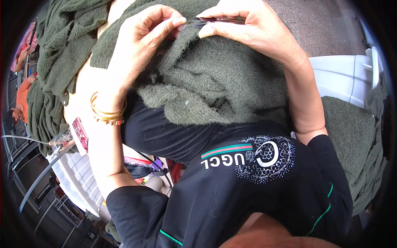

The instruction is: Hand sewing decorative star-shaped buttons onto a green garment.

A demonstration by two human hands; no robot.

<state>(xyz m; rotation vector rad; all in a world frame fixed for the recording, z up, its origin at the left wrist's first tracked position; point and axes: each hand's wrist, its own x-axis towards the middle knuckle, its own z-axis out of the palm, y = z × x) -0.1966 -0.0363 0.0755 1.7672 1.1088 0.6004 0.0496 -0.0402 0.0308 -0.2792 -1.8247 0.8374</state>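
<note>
A dark green fuzzy knit garment [231, 78] lies bunched across my lap, its upper part running up between my hands. At the top, my left hand [151, 31] pinches thumb and fingers together at the knit's edge. A tiny shiny bit shows at those fingertips, too small to name. Close by on the right, my right hand [248, 25] is closed around a slim metal tool [227, 20], mostly hidden by the fingers. Its kind is unclear. Thin dark lines, thread or the tool's tips, cross the short gap between both hands.
More green knit garments [74, 37] are heaped on the pale table at left, near a small red packet [80, 134]. A white plastic chair [339, 76] stands at right, with green knit [351, 136] over it. Another person's hand [17, 112] shows at far left.
</note>
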